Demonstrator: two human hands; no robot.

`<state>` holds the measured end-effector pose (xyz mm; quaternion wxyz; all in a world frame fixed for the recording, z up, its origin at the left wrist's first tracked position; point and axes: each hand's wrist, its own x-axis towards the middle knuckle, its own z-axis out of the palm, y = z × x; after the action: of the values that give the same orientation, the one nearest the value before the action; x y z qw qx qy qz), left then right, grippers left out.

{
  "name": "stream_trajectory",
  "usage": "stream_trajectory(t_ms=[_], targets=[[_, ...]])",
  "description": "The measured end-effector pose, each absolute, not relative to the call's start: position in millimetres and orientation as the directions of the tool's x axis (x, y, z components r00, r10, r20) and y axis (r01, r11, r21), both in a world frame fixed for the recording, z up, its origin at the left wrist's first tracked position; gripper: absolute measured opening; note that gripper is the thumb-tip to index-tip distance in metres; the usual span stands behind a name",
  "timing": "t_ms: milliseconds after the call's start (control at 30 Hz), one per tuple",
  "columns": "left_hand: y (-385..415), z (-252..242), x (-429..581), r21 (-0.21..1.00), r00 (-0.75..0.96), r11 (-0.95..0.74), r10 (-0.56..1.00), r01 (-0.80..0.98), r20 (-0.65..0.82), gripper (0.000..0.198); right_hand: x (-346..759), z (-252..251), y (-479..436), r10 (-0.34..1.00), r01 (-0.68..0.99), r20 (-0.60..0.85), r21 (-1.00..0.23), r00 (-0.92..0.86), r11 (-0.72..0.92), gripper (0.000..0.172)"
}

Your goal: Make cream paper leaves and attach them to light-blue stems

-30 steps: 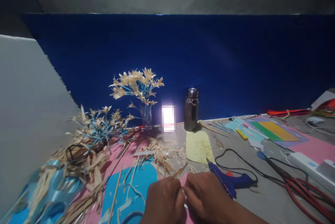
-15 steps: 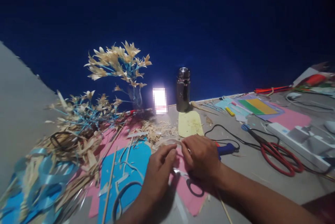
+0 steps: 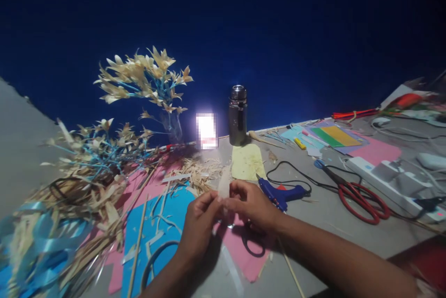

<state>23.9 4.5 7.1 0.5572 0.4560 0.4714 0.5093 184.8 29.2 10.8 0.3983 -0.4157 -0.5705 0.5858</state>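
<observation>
Flower bunch: upright at left, looks finished.
Left hand: fingers nearly closed, pinching strip's lower end.
Right hand: half curled, thumb and finger on same strip.
Pale strip: upright between both hands; likely unfinished, not visibly joined to anything.
Brands, writing: none readable.

The count is two hands, a left hand and a right hand, one pale strip, one flask, one glue gun, one power strip, one vase, one yellow sheet and one blue sheet. Flower bunches make two, a tall bunch and a low bunch; scissors at least two, a red-handled pair and a dark-handled pair. Pink sheets seem to number three, though overlaps hide their edges.
</observation>
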Motion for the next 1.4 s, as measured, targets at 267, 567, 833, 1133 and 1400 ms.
stream_trajectory(t_ms=[267,567,833,1133,1400], targets=[[3.1,4.8,22.9,0.997,0.123,0.046,0.992,-0.067,-0.038,0.019,184.7,16.5,31.9,0.923,-0.266,-0.152,-0.93,-0.355,-0.255,0.037],[11.2,9.7,11.7,0.994,0.321,0.08,0.946,-0.076,-0.051,0.025,185.6,12.0,34.2,0.848,-0.414,-0.143,-0.824,-0.51,-0.388,0.031],[15.0,9.7,3.9,0.958,0.399,0.157,0.915,-0.24,-0.05,0.024,195.2,19.6,41.8,0.848,-0.526,-0.123,-0.736,-0.516,-0.426,0.041],[12.7,11.4,9.6,0.93,0.41,0.231,0.907,-0.286,-0.099,0.024,183.9,8.7,34.8,0.799,-0.514,-0.073,-0.73,-0.597,-0.451,0.036],[14.9,11.9,2.0,0.923,0.432,0.258,0.894,-0.287,-0.116,0.029,196.9,13.0,44.6,0.822,-0.576,-0.084,-0.674,-0.563,-0.463,0.046]])
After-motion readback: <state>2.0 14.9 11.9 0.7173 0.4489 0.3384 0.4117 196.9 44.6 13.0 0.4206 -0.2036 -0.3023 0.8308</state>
